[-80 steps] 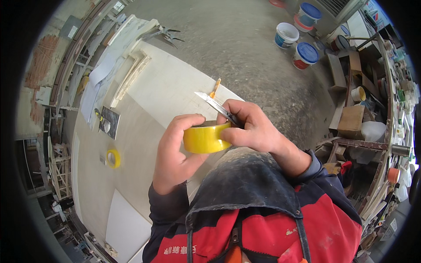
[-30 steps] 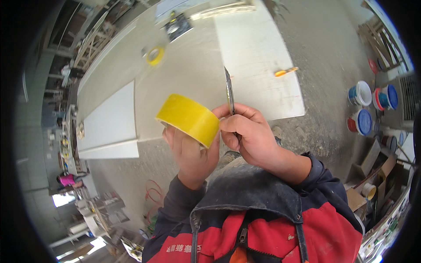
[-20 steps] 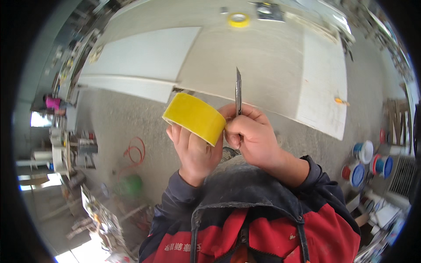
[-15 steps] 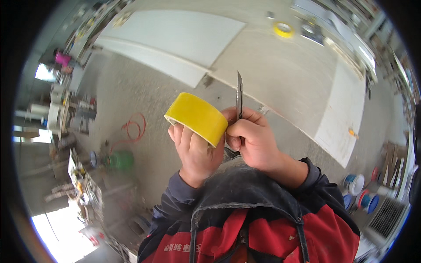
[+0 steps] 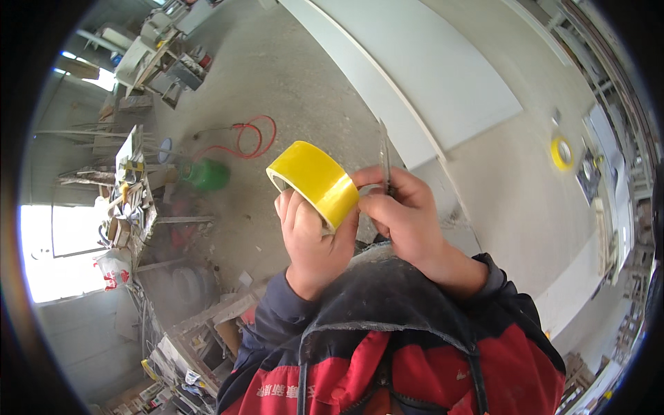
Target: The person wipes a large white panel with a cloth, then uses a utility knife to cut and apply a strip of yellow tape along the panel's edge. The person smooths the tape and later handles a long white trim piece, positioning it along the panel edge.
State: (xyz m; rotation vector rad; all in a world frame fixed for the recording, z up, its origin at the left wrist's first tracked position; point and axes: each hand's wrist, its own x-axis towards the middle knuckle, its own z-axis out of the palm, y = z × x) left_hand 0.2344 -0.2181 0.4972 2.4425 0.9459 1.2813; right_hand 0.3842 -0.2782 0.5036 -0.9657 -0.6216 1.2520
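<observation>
Here, the yellow tape roll (image 5: 318, 181) is held up in front of the person's chest, its broad band slanting from upper left down to lower right and its hollow side turned toward the lower left. The slim knife (image 5: 385, 151) stands nearly lengthwise in view, its long axis running away from the body and its pointed tip leaning a touch to the left.

The left hand (image 5: 309, 242) is curled, with several fingers tucked into the roll's core so that the ring rests around them. The right hand (image 5: 413, 220) is closed, pinching the knife's dark handle between thumb and bent fingers; its fingertips come right up against the roll's right end, though whether they grip the tape there I cannot tell.

The tape is smooth and glossy, with a bright patch of light across it; the blade is thin, flat metal. Beyond the hands, a smooth white panel (image 5: 456, 76) lies on the beige table (image 5: 522, 183), where another yellow roll (image 5: 561, 153) sits. A red hose (image 5: 268, 131) loops over the rough grey floor (image 5: 235, 76).
</observation>
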